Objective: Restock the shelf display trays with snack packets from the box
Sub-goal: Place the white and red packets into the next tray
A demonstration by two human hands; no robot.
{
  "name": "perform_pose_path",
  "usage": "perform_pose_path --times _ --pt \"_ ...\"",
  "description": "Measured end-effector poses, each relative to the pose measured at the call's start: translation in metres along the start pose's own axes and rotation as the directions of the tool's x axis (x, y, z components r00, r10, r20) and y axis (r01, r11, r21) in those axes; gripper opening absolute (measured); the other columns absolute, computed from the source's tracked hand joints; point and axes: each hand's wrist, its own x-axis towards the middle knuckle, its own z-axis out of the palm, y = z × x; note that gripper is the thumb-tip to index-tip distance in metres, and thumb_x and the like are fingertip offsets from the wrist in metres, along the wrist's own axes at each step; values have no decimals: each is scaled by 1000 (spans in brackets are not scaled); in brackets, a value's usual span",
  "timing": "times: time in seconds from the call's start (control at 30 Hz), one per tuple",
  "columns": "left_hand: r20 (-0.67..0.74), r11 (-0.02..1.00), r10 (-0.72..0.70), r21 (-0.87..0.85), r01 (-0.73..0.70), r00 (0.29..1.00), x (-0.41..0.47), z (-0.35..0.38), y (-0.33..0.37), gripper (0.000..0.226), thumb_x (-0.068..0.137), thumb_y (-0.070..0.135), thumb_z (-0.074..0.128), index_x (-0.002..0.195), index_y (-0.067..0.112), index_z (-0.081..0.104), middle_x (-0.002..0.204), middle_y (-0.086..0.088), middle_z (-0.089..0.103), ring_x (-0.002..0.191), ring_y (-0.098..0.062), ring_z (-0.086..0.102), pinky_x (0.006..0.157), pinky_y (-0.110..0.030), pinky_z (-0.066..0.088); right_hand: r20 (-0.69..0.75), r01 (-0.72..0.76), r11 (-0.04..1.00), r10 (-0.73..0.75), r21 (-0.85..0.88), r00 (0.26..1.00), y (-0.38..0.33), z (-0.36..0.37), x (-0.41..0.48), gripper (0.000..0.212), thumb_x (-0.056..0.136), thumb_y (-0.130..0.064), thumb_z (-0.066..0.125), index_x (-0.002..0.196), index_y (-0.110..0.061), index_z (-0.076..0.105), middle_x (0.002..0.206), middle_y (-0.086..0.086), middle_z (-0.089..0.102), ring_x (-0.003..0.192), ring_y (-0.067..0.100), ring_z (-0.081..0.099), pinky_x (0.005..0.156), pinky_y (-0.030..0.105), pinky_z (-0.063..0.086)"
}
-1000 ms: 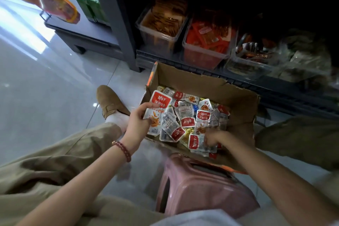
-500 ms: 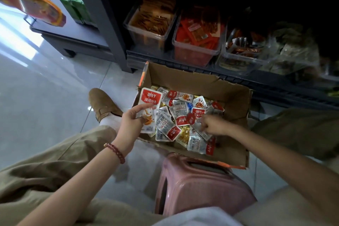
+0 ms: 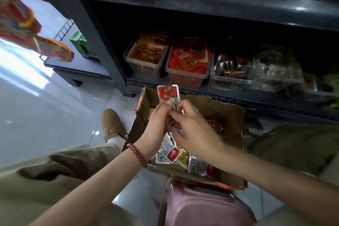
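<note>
**A:** Nearest me there's the pink stool point(image 3: 205, 207) between the knees, just beside the box point(image 3: 233, 121)'s near flap. So what's different?

**B:** Half a sec ago the left hand point(image 3: 156, 130) held its stack low at the box's left wall, and the right hand point(image 3: 194, 130) was down in the loose packets point(image 3: 172, 153). Now both hands are up, meeting over the box.

**A:** Fingers?

**B:** Left is curled round a bunch of snack packets point(image 3: 167, 92) with a red-topped one poking up. Right fingertips pinch the same bunch.

**A:** Any room to move?

**B:** The box's far wall is just beside the shelf point(image 3: 220, 97) edge, and the trays point(image 3: 186, 74) are right behind it. Open floor point(image 3: 45, 115) on the left.
</note>
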Motion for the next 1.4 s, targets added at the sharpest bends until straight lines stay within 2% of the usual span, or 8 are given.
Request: perform_pose_path --times 0.3,0.47,0.6,0.7,0.83,1.07,1.2,1.4 --pt "8 920 363 158 -360 932 4 37 39 20 101 13 40 113 8 57 100 -1 70 92 -14 67 73 -21 53 -18 11 945 -6 327 1000 16 -70 -5 25 87 -9 58 108 -22 63 124 -14 41 117 -4 42 95 10 38" --pt "300 582 647 399 -709 701 2 60 76 27 101 14 41 125 27 41 111 19 60 100 -1 61 80 -15 49 -268 -67 806 272 588 924 32 -128 14 69 77 -18 74 135 -20 36 119 -10 47 78 -4 55 63 7 45" --pt "379 416 693 485 -769 613 3 80 98 46 100 32 41 140 44 21 116 43 46 99 -4 61 80 -26 55 -258 -3 672 288 741 922 28 -158 26 53 70 -20 76 116 -18 50 105 -9 61 84 -6 64 68 11 51" --pt "349 291 770 554 -780 535 11 90 113 39 96 47 35 134 44 26 113 30 53 94 -4 61 76 -33 55 -292 42 566 359 824 886 25 -163 32 52 77 -20 74 122 -19 48 111 -5 64 95 2 65 78 22 56" --pt "304 137 864 624 -769 401 24 100 126 36 97 47 31 131 35 33 117 15 37 100 11 49 76 -11 48 -268 62 474 381 878 885 16 -161 40 43 86 -27 64 126 -27 48 110 -9 65 93 -2 64 70 11 51" --pt "264 213 851 616 -758 454 29 105 144 44 90 54 45 130 38 35 116 25 48 101 14 53 76 -10 50 -390 210 433 382 877 838 14 -179 49 38 82 -29 61 117 -17 57 108 1 69 97 13 68 81 30 55" --pt "169 546 726 447 -708 667 30 111 153 24 81 44 62 95 25 54 92 11 67 77 -4 67 66 -38 58 -368 215 374 406 902 836 19 -188 55 31 90 -23 57 120 -15 55 106 2 70 85 7 69 62 17 53" --pt "194 340 842 536 -773 504 35 110 171 18 89 39 59 89 28 45 83 6 60 72 -8 61 58 -32 52 -336 202 384 322 901 885 21 -211 68 39 84 -18 65 121 -17 52 106 6 70 88 16 70 68 26 57"
